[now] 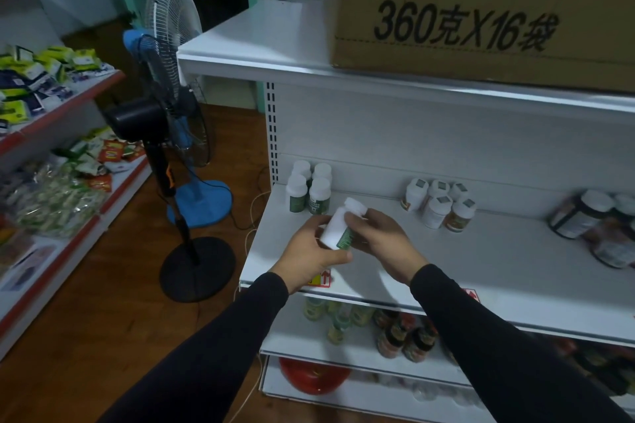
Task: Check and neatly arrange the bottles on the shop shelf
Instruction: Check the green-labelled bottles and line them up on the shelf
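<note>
We hold a bottle over the white shelf.
Left hand and right hand both grip it; four bottles just beyond, fans left on wood floor.

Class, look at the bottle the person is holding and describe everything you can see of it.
The bottle is white, seemingly plastic, with a white screw cap and a green label low on its body. The cap is on. It is tilted, cap pointing up and away toward the shelf's back. It hangs above the front of the white shelf, touching nothing but the hands: the left hand has its grip round the lower part, and the right hand pinches its side. The label text is unreadable.
</note>
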### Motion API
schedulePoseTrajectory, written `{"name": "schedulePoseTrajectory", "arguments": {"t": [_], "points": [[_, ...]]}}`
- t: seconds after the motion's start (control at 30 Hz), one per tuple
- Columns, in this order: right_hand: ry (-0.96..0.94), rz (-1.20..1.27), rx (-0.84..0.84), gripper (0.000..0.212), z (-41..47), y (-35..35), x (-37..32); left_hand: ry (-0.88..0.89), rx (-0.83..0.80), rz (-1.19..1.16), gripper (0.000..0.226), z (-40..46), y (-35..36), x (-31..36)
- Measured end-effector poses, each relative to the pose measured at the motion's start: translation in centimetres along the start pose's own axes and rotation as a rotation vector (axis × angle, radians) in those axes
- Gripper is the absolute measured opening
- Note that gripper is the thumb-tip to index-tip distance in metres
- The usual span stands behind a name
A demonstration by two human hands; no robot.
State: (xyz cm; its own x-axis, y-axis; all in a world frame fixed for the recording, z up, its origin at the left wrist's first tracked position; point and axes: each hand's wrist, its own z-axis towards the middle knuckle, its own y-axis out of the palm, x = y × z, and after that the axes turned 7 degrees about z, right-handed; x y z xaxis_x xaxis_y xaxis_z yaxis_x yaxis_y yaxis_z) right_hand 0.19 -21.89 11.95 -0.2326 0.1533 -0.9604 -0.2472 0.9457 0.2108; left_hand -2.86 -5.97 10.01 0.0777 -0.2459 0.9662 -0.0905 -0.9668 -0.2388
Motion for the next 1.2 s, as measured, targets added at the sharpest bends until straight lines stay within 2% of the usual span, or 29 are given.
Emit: {"name": "schedulePoseTrajectory", "arguments": {"t": [0.2, 0.37, 0.5, 0.6, 0.77, 0.9, 1.0, 1.2], "points": [[0.014, 0.106, 0.0, 0.029, -0.25, -0.16, 0.02, -0.111, -0.117, -0.129, 0.055, -0.1, -0.54, -0.39], [0.021, 0.004, 0.018, 0.031, -0.51, 0.15, -0.25, -0.043, -0.008, 0.011, 0.056, -0.19, -0.22, -0.34], [0.0, -0.069, 0.039, 0.034, -0.32, -0.11, -0.17, -0.016, 0.005, 0.082, 0.064, -0.35, -0.13, -0.02], [-0.016, -0.027, 0.055, 0.029, -0.39, -0.2, -0.11, -0.01, 0.005, 0.091, 0.064, -0.38, -0.17, 0.04], [-0.017, 0.131, 0.035, 0.027, -0.55, -0.45, -0.12, -0.038, -0.054, 0.008, 0.053, -0.29, -0.58, -0.06], [0.014, 0.227, 0.015, 0.028, -0.47, -0.4, -0.36, -0.036, -0.056, 0.008, 0.058, -0.19, -0.32, 0.0], [0.047, 0.212, 0.022, 0.024, -0.49, -0.05, -0.52, -0.019, 0.006, 0.007, 0.063, -0.22, -0.15, -0.16], [0.07, 0.115, 0.015, 0.033, -0.64, 0.0, -0.33, 0.021, 0.037, 0.068, 0.064, -0.33, -0.12, -0.07]]}}
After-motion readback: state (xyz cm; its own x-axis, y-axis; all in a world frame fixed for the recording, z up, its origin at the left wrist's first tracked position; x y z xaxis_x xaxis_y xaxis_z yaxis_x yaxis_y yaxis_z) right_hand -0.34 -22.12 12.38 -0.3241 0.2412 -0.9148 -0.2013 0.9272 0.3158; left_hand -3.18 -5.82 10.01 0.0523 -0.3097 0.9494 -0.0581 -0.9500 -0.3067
